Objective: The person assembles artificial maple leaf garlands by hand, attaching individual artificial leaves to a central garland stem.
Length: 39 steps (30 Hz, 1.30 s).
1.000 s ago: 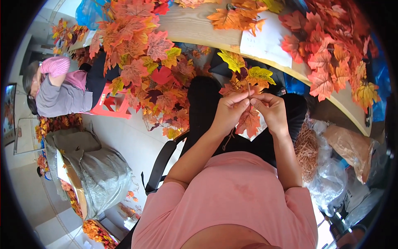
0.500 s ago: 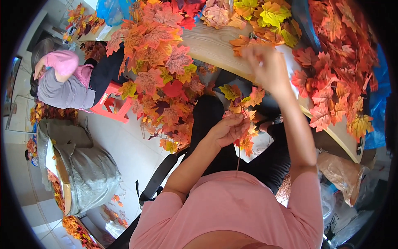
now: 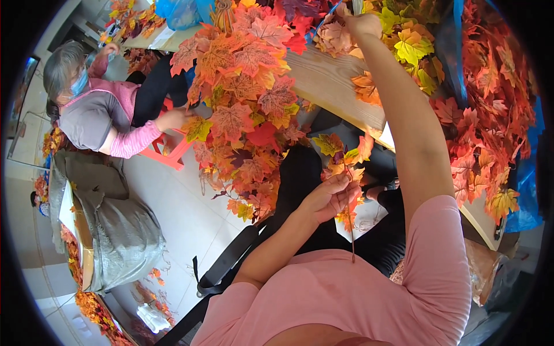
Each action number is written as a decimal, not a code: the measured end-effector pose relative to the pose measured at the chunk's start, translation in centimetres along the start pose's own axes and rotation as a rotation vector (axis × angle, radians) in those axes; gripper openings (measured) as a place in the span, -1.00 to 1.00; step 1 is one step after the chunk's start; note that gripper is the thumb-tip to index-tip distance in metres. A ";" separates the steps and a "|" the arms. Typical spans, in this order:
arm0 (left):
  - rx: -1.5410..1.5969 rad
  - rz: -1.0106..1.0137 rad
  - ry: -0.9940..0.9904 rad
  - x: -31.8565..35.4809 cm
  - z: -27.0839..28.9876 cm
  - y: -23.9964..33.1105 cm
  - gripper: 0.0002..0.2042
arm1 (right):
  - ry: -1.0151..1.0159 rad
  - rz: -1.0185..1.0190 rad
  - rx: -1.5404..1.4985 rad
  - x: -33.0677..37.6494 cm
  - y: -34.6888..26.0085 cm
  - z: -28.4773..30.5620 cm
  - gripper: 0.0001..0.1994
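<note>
My left hand (image 3: 332, 199) pinches the thin brown stem (image 3: 353, 233) of an artificial maple-leaf garland in front of my chest. Its orange, yellow and green leaves (image 3: 358, 152) spread just beyond my fingers, above my lap. My right arm stretches far across the wooden table (image 3: 326, 75). At the table's far side, my right hand (image 3: 366, 25) touches a pile of pale peach maple leaves (image 3: 334, 38); its fingertips are blurred and partly hidden there. Yellow-green maple leaves (image 3: 412, 46) lie just right of that hand.
A thick bunch of orange leaves (image 3: 236, 115) hangs over the table's left edge. Red leaves (image 3: 490, 86) are heaped at the right beside blue plastic (image 3: 525, 184). At left, a co-worker (image 3: 98, 109) sits on a red stool (image 3: 167, 153). A grey-green covered stack (image 3: 124, 230) stands lower left.
My right hand has moved from above the table's near edge to the leaf piles at the far side. The left hand keeps the stem. The co-worker has lowered one arm toward the orange leaves.
</note>
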<state>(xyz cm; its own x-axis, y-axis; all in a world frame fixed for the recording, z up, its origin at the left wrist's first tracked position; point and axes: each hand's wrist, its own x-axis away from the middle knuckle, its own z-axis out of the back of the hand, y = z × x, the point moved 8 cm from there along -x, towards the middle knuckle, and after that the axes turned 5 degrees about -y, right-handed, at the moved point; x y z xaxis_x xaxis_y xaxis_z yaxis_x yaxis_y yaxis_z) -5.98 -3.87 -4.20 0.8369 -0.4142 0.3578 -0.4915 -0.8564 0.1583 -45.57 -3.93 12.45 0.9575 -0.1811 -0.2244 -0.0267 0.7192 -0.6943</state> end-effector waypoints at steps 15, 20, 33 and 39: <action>0.020 -0.051 0.084 -0.8 -1.2 -0.6 -0.78 | -0.463 0.229 -0.741 11.0 1.7 12.3 -0.68; 0.009 -0.133 -0.034 -0.9 -1.4 1.5 -0.84 | -0.635 0.308 -0.393 23.3 3.1 18.5 -0.87; -0.323 -0.015 0.008 -2.0 -2.6 -2.6 -0.81 | -0.551 0.321 -0.183 34.4 12.8 16.3 -0.92; -0.321 -0.102 -0.010 -1.6 -2.8 -0.9 -0.79 | -0.624 0.280 -0.363 34.5 13.4 14.5 -0.89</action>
<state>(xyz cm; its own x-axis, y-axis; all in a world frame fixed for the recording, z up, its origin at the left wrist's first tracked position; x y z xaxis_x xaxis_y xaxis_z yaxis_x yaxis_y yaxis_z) -7.56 -1.59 -2.33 0.8871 -0.3363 0.3162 -0.4548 -0.7535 0.4747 -8.77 9.16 5.35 0.8828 0.4642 -0.0725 -0.2810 0.3980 -0.8733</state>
